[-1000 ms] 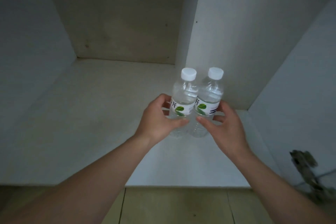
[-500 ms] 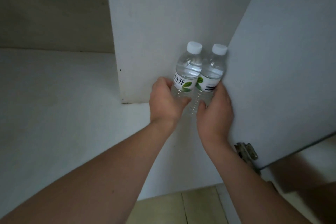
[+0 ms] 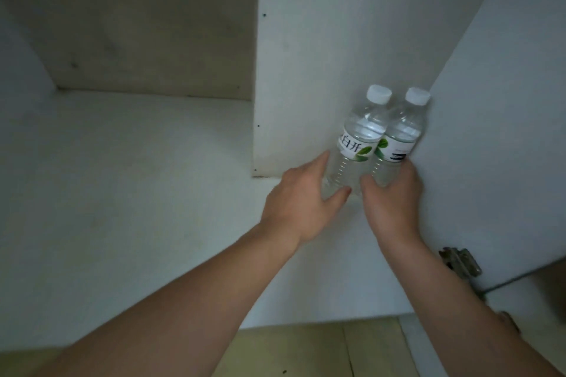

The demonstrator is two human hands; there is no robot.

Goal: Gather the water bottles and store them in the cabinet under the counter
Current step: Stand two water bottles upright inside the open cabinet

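My left hand [image 3: 301, 194] wraps the left bottle [image 3: 355, 144], my right hand [image 3: 390, 199] the right bottle [image 3: 401, 138]; both stand touching on the cabinet shelf [image 3: 137, 193], just beyond my fingers.

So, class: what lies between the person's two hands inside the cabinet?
In the head view, two water bottles stand side by side between the left hand and right hand.
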